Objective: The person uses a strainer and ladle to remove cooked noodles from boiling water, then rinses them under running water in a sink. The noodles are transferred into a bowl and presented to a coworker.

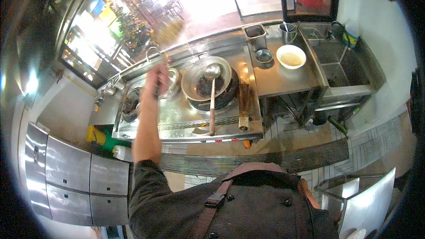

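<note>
Blurred by motion, my left hand is over the left part of the steel cooking range, beside a round metal pot or lid. Whether it holds anything cannot be told. Beyond it is a curved metal tap, and above that a blurred, yellowish round thing. In the middle, a metal wok sits tilted on a burner, with a ladle lying in it, its wooden handle towards me. Right of the wok lies a bamboo wok brush. My right hand is out of view; only part of the forearm shows at lower right.
A steel side table holds a white bowl of pale contents, a small metal bowl, a rectangular steel container and a steel pot. A sink stands further right. Steel cabinets are at left, a ribbed floor grate below.
</note>
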{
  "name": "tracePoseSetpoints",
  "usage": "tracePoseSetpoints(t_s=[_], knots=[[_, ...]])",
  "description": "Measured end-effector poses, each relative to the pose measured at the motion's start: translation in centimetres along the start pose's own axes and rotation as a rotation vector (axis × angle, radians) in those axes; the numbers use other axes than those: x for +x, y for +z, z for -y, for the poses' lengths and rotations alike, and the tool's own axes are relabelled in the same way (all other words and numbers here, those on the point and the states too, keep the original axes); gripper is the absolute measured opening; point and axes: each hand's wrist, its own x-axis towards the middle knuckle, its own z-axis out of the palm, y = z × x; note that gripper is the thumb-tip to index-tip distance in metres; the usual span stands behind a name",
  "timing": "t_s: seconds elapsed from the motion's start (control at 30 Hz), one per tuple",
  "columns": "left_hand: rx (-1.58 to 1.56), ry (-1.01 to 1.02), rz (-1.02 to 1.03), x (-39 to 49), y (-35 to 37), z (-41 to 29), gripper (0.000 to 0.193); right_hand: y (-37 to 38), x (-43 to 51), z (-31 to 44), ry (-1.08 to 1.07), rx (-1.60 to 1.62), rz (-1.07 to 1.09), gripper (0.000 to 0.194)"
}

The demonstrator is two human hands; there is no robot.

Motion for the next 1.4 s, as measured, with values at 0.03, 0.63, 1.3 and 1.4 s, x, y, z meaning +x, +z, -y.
tracePoseSetpoints(t_s=[0.03,0.63,1.3,1.4], knots=[[0.115,0.174,-0.017,0.0,1.2,-4.4,0.015,-2.0,-0.1,0.4,0.026,0.014,0.025,0.024],[-0.036,-0.324,-0.069,1.7,-6.4,14.8,0.020,-0.1,-1.3,3.7,0.404,0.480,0.145,0.030],[0.126,-0.154,-0.081,2.9,-2.5,1.1,0.023,-9.0,5.1,3.7,0.272,0.355,-0.117,0.026],[0.381,-0.169,-0.119,1.3,-7.4,14.3,0.027,-5.3,3.6,3.7,0.064,0.315,0.112,0.025]])
